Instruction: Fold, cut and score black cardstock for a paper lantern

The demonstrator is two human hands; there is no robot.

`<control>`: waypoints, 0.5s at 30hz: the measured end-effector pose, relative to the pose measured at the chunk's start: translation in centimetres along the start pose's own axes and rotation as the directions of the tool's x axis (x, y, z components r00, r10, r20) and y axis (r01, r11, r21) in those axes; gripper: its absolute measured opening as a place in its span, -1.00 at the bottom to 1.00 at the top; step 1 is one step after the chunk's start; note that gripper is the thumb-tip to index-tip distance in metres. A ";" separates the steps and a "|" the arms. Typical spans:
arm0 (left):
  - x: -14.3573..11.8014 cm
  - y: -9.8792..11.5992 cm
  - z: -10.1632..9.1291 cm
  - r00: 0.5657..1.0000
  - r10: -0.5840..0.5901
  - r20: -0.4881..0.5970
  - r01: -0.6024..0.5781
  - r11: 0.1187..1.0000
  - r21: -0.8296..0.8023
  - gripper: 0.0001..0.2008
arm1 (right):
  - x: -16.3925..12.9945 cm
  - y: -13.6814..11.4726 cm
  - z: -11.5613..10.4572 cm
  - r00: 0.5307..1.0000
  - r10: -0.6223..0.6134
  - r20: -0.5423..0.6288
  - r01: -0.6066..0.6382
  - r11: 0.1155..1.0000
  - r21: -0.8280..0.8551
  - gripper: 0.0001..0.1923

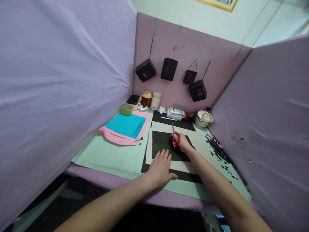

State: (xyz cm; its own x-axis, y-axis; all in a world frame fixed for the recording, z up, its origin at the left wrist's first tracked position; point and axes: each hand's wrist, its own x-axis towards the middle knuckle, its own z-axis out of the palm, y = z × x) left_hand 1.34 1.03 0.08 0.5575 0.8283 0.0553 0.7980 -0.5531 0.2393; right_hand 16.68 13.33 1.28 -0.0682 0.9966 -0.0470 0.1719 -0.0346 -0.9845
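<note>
The right hand [182, 141] is pinching the red-handled scissors [178, 138] by their finger loops, the blades pointing away from the person over the far part of a black paper sheet [161, 140]. The left hand [159, 170] is lying palm down with its thumb spread away from the fingers, and its fingertips are resting on the near edge of that sheet. The sheet is lying on a white board [184, 166], which is covering part of a larger black sheet [185, 176] on the pale green table cover [111, 158]. Along the back, a jar [145, 101] with a yellow lid is showing something dark reddish-brown through its wall, and a white bottle [155, 102] is standing just beside it, its inside hidden. A clear plastic case [176, 117] is holding a bundle of slim white pens [178, 111]. Near the back right corner, a cream bowl [204, 120] is sitting under its lid, so its contents are staying out of sight. Four black boxes [169, 69] are hanging on cords against the pink partition [166, 35]; what they contain is not showing. On the left, a roll of green tape [126, 110] is resting by a blue sheet [126, 124] on pink sheets [113, 138], while black scraps [218, 149] are lying scattered at the right.
</note>
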 end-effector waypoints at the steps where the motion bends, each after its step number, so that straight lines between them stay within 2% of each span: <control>1: 0.0 -0.1 0.2 1.000 -0.001 -0.003 0.001 1.000 -0.003 -0.12 | 0.0 -0.2 0.4 1.000 0.006 0.004 -0.006 1.000 0.005 -0.79; 6: -0.1 -0.3 0.5 1.000 0.006 -0.023 -0.006 1.000 -0.027 -0.02 | 0.1 -1.0 2.7 0.999 0.036 0.019 -0.037 0.999 0.018 -0.83; 15: -0.6 0.0 -0.2 1.000 0.011 -0.018 -0.011 1.000 -0.029 -0.02 | 0.1 -1.0 5.2 0.994 0.022 0.103 -0.025 0.999 0.025 -0.79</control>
State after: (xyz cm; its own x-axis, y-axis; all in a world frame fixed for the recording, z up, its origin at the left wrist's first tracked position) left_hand 1.01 0.57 0.25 0.5620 0.8237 0.0752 0.7845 -0.5597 0.2671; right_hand 11.42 13.06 1.43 -0.1654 0.9825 -0.0856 0.1488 -0.0609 -0.9870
